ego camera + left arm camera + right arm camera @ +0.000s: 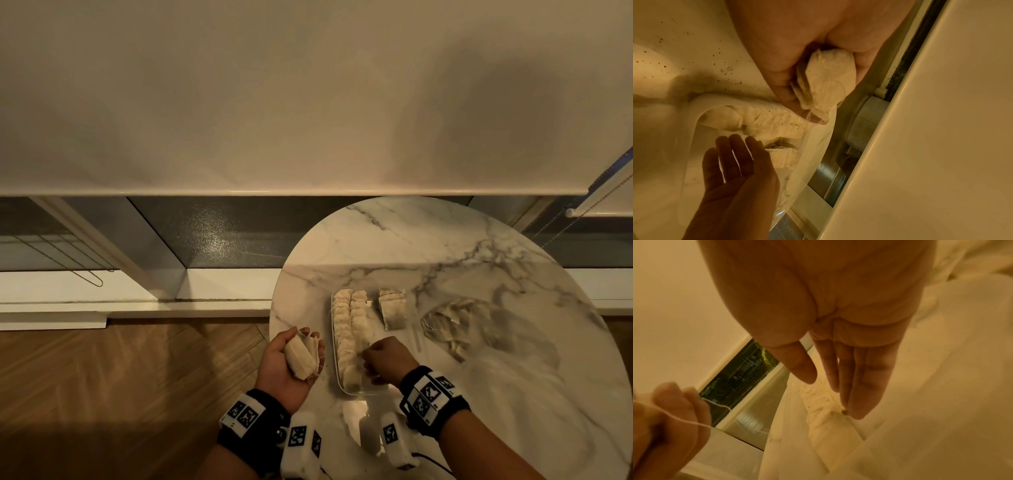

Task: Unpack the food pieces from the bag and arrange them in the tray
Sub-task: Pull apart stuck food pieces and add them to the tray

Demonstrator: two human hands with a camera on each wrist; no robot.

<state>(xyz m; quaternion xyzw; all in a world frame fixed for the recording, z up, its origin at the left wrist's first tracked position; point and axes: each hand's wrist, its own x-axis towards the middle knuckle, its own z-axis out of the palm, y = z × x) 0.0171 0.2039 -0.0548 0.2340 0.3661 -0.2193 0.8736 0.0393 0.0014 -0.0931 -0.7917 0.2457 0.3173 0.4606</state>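
Food pieces [349, 337] half-fill the tray [371, 392]; left hand [287, 363] cups a stack [301, 356], right hand [388, 359] flat-fingered, empty, likely placing next at 6 o'clock.

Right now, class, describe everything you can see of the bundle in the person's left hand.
The bundle of tea bags is a small stack of pale, papery pouches with thin strings trailing off. It lies tilted in the upturned left hand, fingers curled round it, held off the marble table's left edge beside the clear tray.
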